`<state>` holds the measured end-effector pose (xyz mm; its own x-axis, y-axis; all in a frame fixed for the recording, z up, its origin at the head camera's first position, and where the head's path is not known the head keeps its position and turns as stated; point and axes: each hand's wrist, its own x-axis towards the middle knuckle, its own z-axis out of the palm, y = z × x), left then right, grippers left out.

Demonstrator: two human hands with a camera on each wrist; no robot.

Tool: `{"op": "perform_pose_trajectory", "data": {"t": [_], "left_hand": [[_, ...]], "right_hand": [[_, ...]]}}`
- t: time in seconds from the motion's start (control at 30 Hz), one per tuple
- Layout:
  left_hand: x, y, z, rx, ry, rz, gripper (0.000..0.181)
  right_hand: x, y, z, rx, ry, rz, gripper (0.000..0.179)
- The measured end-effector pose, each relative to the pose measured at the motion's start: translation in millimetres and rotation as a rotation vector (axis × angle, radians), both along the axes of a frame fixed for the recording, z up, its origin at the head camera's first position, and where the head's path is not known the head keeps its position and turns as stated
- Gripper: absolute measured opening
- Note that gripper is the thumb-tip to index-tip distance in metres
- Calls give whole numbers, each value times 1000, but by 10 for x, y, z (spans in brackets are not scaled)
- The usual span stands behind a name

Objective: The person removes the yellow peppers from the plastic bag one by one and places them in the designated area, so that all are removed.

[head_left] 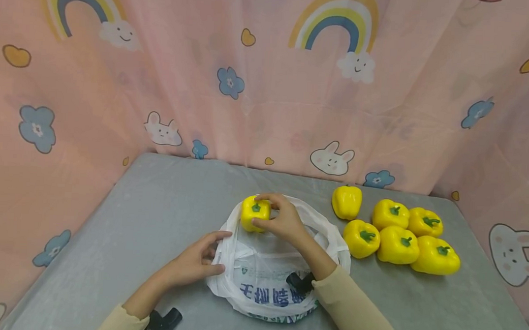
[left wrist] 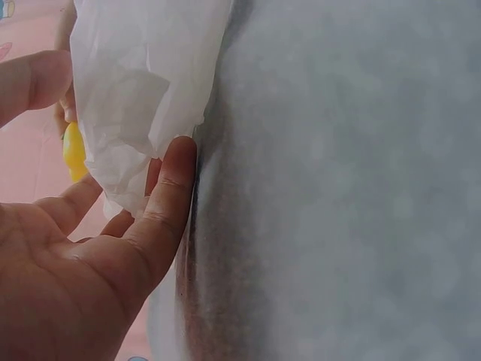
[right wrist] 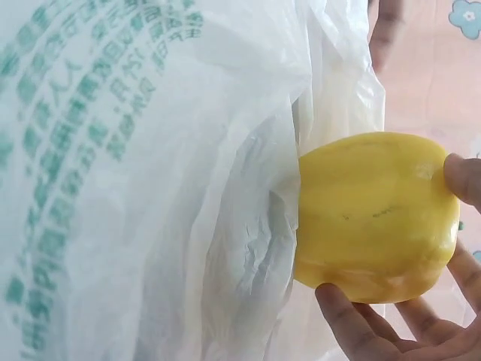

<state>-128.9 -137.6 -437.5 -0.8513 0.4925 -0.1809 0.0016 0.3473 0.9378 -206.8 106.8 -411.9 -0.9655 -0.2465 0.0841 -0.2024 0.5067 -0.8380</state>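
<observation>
A white plastic bag (head_left: 282, 264) with blue and green print stands with its mouth spread wide on the table. My right hand (head_left: 284, 220) grips a yellow bell pepper (head_left: 248, 214) by thumb and fingers at the far left part of the bag's mouth. In the right wrist view, that bell pepper (right wrist: 376, 218) is seen beside the bag's crumpled side, its stem end towards the palm. My left hand (head_left: 194, 260) touches the bag's left rim. The left wrist view shows its fingers (left wrist: 169, 192) mostly straight against the white plastic, with the thumb (left wrist: 45, 79) held apart.
Several yellow bell peppers (head_left: 398, 244) are grouped on the table right of the bag, one standing farther back (head_left: 346, 202). A grey cloth covers the table (head_left: 165, 200). Behind and beside it hangs a pink patterned curtain (head_left: 267, 111). Each wrist carries a black mount (head_left: 166, 322).
</observation>
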Motion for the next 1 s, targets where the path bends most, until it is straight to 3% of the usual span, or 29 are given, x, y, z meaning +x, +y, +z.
{"op": "perform_pose_trajectory", "data": {"t": [0.33,0.63,1.0], "left_hand": [[-2,10,-19,-18,23,-4,71],[-11,19,-13,-38,35,8,71],[-5,22,-27,-35,38,10,70]], "right_hand": [[19,38,21,-4,27,13,43],[120,151,167,-35,57,31,44],[394,467,344,-80,27,57,47]]}}
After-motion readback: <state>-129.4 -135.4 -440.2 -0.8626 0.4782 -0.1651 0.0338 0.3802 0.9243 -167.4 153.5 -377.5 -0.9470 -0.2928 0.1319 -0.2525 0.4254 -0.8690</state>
